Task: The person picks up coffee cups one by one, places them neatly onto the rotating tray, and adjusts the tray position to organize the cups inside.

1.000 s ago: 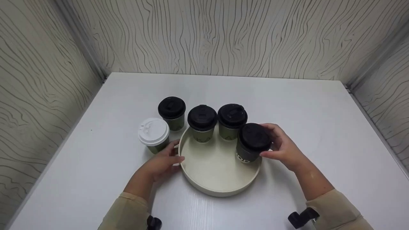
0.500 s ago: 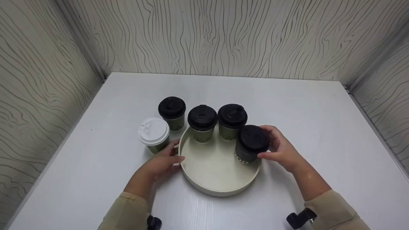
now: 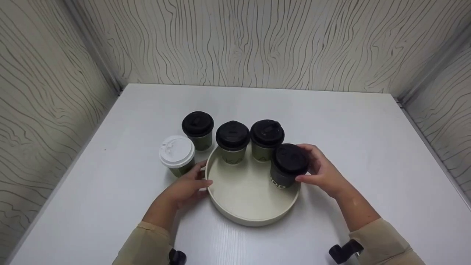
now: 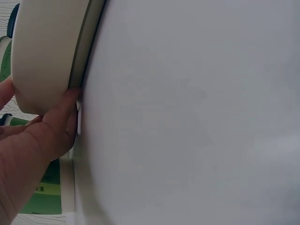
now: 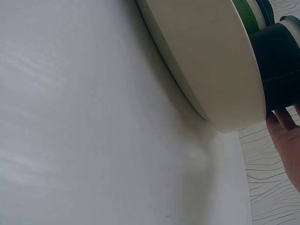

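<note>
A round cream tray (image 3: 250,206) lies on the white table, and my left hand (image 3: 187,186) grips its left rim, thumb over the edge and fingers low on the outer wall. My right hand (image 3: 323,173) holds a dark paper coffee cup (image 3: 283,178) with a black lid, inside the tray's right side; thumb and fingers wrap the cup. Two green cups with black lids, one at the back left (image 3: 233,154) and another at the back right (image 3: 262,152), stand in the tray. In the right wrist view the dark cup (image 5: 281,70) shows above the tray wall (image 5: 211,61).
Left of the tray stand a green cup with a white lid (image 3: 177,152), close by my left fingers, and a green cup with a black lid (image 3: 198,127) behind it. Wood-grain panels (image 3: 235,44) enclose the table (image 3: 331,114) at the back and sides.
My right hand has moved slightly left and down with the dark cup, which sits a little lower in the tray. The left hand and the tray have stayed put.
</note>
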Demonstrator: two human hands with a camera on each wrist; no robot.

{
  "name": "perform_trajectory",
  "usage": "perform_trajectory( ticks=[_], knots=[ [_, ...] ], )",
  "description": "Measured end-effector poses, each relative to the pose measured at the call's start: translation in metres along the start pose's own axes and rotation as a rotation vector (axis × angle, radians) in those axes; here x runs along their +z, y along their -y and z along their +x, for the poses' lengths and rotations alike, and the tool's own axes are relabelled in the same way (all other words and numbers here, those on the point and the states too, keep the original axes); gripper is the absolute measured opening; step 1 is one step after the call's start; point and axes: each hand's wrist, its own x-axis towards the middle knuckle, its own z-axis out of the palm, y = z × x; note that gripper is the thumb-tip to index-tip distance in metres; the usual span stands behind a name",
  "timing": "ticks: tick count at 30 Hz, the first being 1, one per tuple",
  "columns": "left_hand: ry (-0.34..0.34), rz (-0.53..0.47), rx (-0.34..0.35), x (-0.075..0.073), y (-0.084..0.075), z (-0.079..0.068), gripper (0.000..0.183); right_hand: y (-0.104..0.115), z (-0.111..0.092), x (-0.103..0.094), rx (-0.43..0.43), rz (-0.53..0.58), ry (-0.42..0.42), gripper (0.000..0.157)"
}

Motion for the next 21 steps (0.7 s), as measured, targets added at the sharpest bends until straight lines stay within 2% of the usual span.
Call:
perform_trajectory(
  ticks=[8,13,17,21],
  knots=[
    [0.011,-0.047,-0.037,0.005,-0.004,-0.005,0.076,0.001,-0.001,-0.004,-0.037,0.037,0.029,0.079],
    [-0.020,0.071,-0.039,0.007,-0.007,-0.010,0.093,0.002,-0.003,-0.009,-0.071,0.056,0.032,0.077],
    [-0.010,0.143,-0.014,0.007,-0.007,-0.012,0.103,0.005,-0.004,-0.014,-0.094,0.080,0.024,0.074],
    [0.013,0.158,0.011,0.007,-0.005,-0.013,0.108,0.008,-0.006,-0.020,-0.101,0.099,0.000,0.070]
  ],
)
